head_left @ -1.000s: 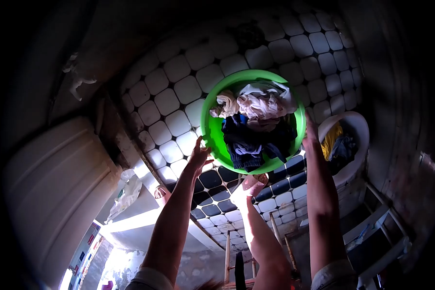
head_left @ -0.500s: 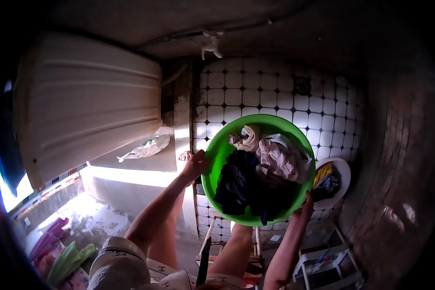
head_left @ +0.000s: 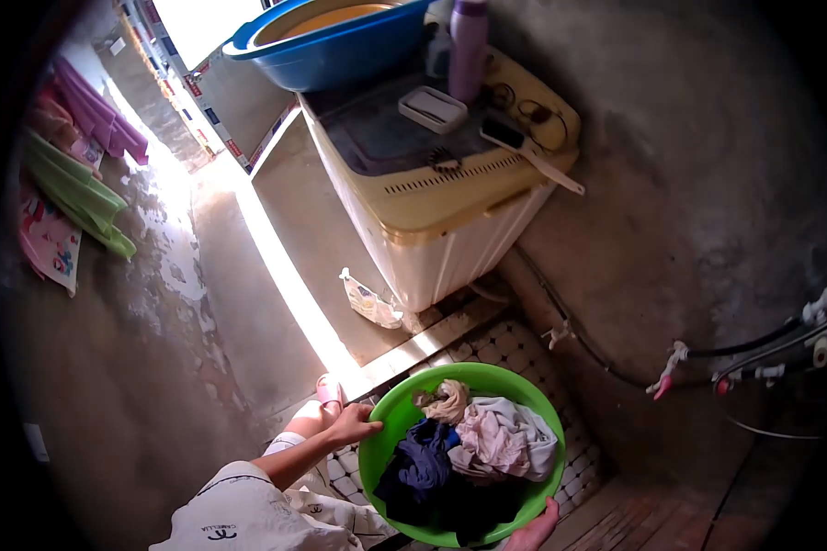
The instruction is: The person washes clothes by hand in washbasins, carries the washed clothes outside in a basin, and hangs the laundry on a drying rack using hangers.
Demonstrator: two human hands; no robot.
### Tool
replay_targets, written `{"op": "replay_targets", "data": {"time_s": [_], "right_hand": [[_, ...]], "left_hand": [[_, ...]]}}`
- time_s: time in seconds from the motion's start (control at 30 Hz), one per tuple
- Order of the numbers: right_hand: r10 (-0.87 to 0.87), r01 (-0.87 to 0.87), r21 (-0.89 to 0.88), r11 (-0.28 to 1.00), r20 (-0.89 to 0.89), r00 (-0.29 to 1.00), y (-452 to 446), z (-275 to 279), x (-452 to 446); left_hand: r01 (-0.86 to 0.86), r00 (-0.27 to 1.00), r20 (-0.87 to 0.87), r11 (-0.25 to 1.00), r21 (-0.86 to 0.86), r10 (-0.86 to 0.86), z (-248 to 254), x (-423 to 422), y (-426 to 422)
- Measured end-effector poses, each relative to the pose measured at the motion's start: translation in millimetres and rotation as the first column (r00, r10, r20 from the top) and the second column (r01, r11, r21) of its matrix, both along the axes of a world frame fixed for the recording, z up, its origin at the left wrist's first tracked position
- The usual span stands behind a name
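A round green basin (head_left: pixel 374 459) is held between my two hands at the lower middle of the view. My left hand (head_left: pixel 354 424) grips its left rim, fingers closed over the edge. At the lower right, my right hand (head_left: pixel 535 530) holds the rim, partly cut off by the frame's bottom. Inside the basin lie clothes: a dark blue garment (head_left: pixel 423 459), a pale pink cloth (head_left: pixel 492 439), a beige cloth (head_left: pixel 446 401) and a whitish cloth (head_left: pixel 539 447). Black fabric fills its lower part.
A washing machine (head_left: pixel 423 220) stands ahead, carrying a blue basin (head_left: pixel 340 50), a purple bottle (head_left: pixel 469 55), a white soap dish (head_left: pixel 432 108) and a brush (head_left: pixel 528 151). Taps (head_left: pixel 666 367) and hoses run along the right wall. Towels (head_left: pixel 73 193) hang left. A raised sill (head_left: pixel 404 358) borders the tiles.
My view has swung left and up, bringing the washing machine's top and the taps into sight. The green basin stays in both hands, now lower in view. The white tub has left the view.
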State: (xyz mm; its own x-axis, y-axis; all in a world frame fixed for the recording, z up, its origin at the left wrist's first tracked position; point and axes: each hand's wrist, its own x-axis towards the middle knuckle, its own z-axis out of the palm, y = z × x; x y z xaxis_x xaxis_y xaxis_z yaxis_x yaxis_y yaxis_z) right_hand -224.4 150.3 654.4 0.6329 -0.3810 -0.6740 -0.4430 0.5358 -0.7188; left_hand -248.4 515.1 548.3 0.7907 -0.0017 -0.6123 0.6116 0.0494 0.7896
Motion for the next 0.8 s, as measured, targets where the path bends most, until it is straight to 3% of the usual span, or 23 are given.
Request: {"op": "replay_targets", "data": {"time_s": [0.03,0.07,0.13,0.17,0.2,0.27,0.37,0.4,0.43,0.6,0.7,0.8], "right_hand": [[0.001,-0.016,-0.106,0.994,-0.139,0.990,-15.9,-30.7,-9.2],[0.084,-0.093,-0.066,0.993,-0.129,0.988,-6.9,-40.7,-7.5],[0.082,-0.095,-0.058,0.994,-0.186,0.979,98.4,13.0,20.8],[0.131,-0.130,-0.034,0.991,0.031,0.991,155.1,38.7,24.6],[0.112,-0.111,0.050,0.993,-0.029,0.993,204.7,52.4,34.5],[0.140,-0.138,0.030,0.990,-0.105,0.985,272.6,38.6,43.0],[0.263,-0.243,0.197,0.950,-0.086,0.961,381.3,17.6,52.2],[0.283,-0.249,0.228,0.941,-0.126,0.951,435.3,46.1,55.4],[0.286,-0.266,0.143,0.953,-0.146,0.947,481.5,54.8,59.9],[0.581,-0.541,0.357,0.762,-0.008,0.814,644.8,32.7,85.5],[0.680,-0.638,0.398,0.659,0.047,0.732,763.6,75.3,110.4],[0.792,-0.756,0.411,0.509,0.120,0.599,858.9,62.2,135.3]], "left_hand": [[-0.067,0.997,-0.029,0.998,0.011,0.067,13.5,-3.3,24.1],[-0.127,0.990,-0.062,0.992,0.024,0.129,26.4,-6.9,50.7],[-0.155,0.987,0.074,0.970,0.185,0.144,35.3,-10.6,111.8],[-0.346,0.938,-0.017,0.937,0.042,0.346,43.8,-15.9,146.0],[-0.414,0.910,0.009,0.910,0.022,0.414,42.7,-12.2,179.9],[-0.547,0.836,0.027,0.837,-0.017,0.548,51.2,-23.5,245.3],[-0.739,0.670,0.099,0.674,-0.008,0.736,73.7,-47.7,347.0],[-0.767,0.640,0.081,0.641,0.008,0.764,96.3,-52.9,391.4],[-0.794,0.606,0.093,0.609,0.001,0.790,96.5,-63.4,424.5],[-0.924,0.366,0.161,0.379,-0.056,0.917,129.4,-112.3,559.7],[-0.967,0.241,0.160,0.251,-0.046,0.957,143.4,-126.6,633.4],[-0.987,0.098,0.198,0.120,-0.103,0.975,142.0,-127.7,699.3]]}}
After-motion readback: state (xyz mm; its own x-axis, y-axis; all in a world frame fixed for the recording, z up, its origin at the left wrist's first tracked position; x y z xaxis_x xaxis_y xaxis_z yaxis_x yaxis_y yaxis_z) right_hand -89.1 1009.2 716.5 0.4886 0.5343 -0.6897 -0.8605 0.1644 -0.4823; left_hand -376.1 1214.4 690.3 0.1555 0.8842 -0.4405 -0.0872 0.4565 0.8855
